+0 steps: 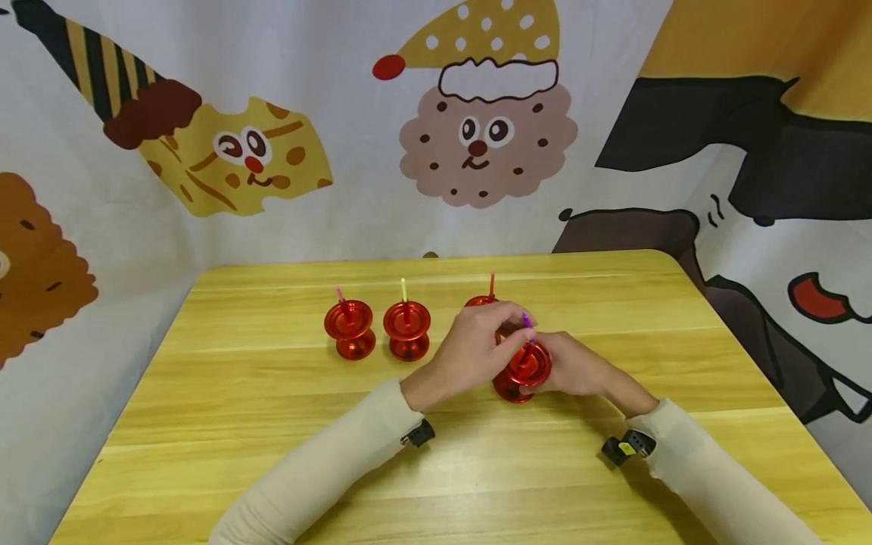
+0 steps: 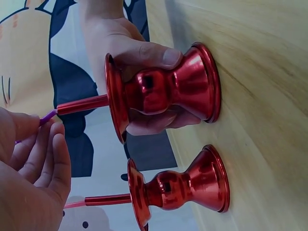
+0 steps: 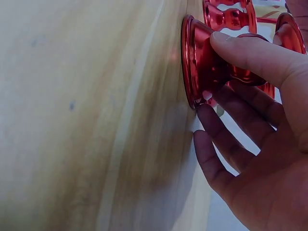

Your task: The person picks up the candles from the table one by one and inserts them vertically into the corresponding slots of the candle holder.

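My right hand (image 1: 579, 365) grips the waist of a shiny red metal candle holder (image 1: 531, 369), thumb on one side and fingers round the other. The holder stands upright, its base against the tabletop. Between left thumb and fingertips, my left hand (image 1: 473, 341) pinches a thin purple candle (image 2: 47, 117). The candle's lower end meets the top of the holder's narrow red tube (image 2: 83, 104). Just behind, a second red holder (image 2: 163, 190) carries a red-pink candle (image 2: 74, 205); in the head view my left hand partly covers it.
Two more red candle holders stand to the left on the wooden table (image 1: 272, 454), one with a pink candle (image 1: 340, 294), the other with a yellow candle (image 1: 404, 290). A cartoon-print curtain (image 1: 361, 227) hangs behind the table's far edge.
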A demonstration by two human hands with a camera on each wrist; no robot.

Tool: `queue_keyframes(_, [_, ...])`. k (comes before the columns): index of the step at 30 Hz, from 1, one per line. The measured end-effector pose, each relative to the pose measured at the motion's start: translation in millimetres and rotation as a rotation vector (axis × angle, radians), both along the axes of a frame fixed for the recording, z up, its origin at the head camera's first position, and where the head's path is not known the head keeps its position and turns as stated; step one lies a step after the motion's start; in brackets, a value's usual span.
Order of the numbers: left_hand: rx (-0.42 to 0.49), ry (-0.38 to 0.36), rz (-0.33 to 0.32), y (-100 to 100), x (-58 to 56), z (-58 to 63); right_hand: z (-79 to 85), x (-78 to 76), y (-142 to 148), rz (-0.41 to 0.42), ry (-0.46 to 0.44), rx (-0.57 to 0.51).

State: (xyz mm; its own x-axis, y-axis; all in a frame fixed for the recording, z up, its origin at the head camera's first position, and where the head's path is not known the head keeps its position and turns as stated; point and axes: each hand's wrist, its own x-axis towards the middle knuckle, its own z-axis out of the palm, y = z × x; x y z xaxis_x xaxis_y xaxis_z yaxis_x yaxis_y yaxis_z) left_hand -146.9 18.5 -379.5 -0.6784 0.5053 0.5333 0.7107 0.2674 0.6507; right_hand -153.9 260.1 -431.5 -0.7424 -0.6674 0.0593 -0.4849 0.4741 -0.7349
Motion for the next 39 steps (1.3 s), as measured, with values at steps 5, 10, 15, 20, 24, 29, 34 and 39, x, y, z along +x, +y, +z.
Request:
queue_keyframes(5, [-0.036,0.033,-0.016,1.3,0.3,-0.5,0.2,0.4,-0.4,0.005,-0.008,-0.012])
queue_keyframes(10, [-0.086,0.072,-0.024,2.4,-0.3,-0.1,1.2,0.6,-0.5,0.001,-0.02,-0.008])
queue_keyframes(15, [-0.16,0.102,-0.029,3.1,-0.7,3.4,1.7,0.8,-1.0,-0.003,-0.02,-0.004])
queue_keyframes(20, [-0.22,0.099,-0.031,4.5,-1.5,7.0,0.6,1.2,-1.6,-0.009,-0.028,-0.01])
queue_keyframes(24, [-0.256,0.098,-0.035,5.6,-1.1,9.3,-0.3,1.6,-2.0,-0.019,-0.03,-0.003])
queue_keyframes(29, [-0.271,0.092,-0.037,6.3,-1.1,9.8,-0.4,1.0,-2.1,-0.021,-0.024,0.004])
queue_keyframes(34, [-0.289,0.06,-0.036,6.8,-1.7,6.2,-0.5,-0.1,0.2,-0.029,-0.011,-0.007])
queue_keyframes(39, [-0.359,-0.019,-0.037,4.7,-1.2,-1.8,-0.2,-4.4,6.7,-0.056,0.005,-0.016])
